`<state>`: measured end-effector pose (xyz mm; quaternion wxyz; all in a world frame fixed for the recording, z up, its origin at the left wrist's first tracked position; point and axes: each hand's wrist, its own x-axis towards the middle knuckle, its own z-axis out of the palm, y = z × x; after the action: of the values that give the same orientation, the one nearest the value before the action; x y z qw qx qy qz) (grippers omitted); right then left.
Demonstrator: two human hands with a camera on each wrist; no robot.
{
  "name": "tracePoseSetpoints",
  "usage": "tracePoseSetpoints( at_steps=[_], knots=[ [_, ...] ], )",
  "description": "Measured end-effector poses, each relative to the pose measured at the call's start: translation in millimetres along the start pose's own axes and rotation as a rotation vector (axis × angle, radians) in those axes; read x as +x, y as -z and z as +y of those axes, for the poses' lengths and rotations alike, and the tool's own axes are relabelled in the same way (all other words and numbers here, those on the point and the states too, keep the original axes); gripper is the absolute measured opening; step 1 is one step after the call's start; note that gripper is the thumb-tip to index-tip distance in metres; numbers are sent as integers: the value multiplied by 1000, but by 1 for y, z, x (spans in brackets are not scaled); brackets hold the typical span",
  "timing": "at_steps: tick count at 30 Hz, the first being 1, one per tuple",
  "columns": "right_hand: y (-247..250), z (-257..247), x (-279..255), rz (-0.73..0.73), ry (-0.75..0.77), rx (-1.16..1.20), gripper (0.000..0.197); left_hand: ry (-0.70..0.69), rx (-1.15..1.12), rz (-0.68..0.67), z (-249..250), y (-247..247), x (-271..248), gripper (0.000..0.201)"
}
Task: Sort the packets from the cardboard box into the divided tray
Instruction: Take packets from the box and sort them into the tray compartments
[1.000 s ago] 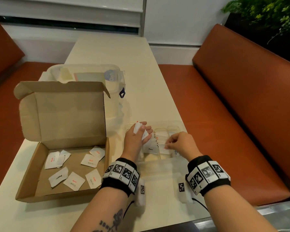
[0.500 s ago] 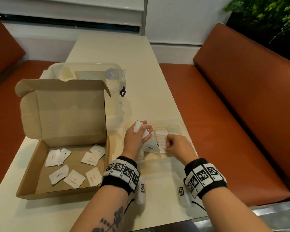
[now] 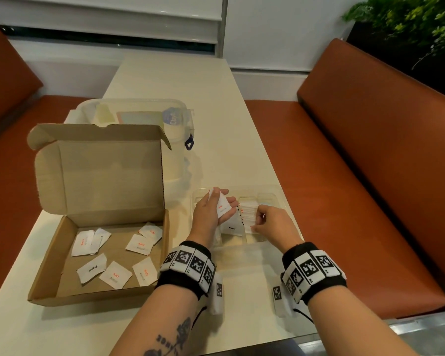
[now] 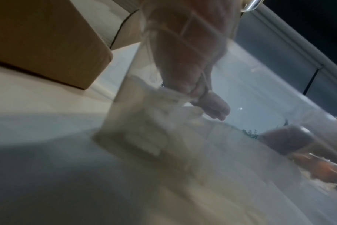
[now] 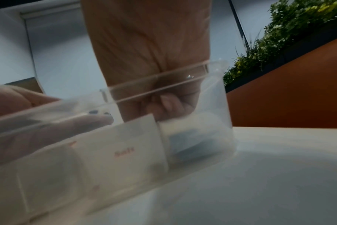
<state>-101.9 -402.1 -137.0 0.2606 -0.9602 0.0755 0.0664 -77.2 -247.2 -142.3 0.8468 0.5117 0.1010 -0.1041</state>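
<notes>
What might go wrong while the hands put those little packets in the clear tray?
1. The left hand holds several packets in a loose grip over the tray; one might slip into the wrong compartment.
2. The right hand is pushing at the standing row of packets; they might tip over.
3. Salt and pepper packets lie mixed in the cardboard box and look alike, so a mix-up seems possible.

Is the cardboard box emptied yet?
No. The cardboard box stands open, lid up, with several packets lying flat on its floor.
</notes>
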Motion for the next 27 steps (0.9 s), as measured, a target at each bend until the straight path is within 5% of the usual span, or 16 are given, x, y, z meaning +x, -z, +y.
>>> tracePoseSetpoints(
  at_steps=[5,12,18,27],
  knots=[
    [10,-18,1,199,64,244,21,-10,-13,-50,1,1,-1,31],
    [5,-46,-1,2,-46,596,33,-8,-14,-92,1,1,-1,29],
    [2,-42,-4,-48,-44,807,23,-12,37,-114,-1,1,0,29],
    [9,-29,-3,54,-121,1161,12,-58,70,-86,-2,4,0,19]
  ],
)
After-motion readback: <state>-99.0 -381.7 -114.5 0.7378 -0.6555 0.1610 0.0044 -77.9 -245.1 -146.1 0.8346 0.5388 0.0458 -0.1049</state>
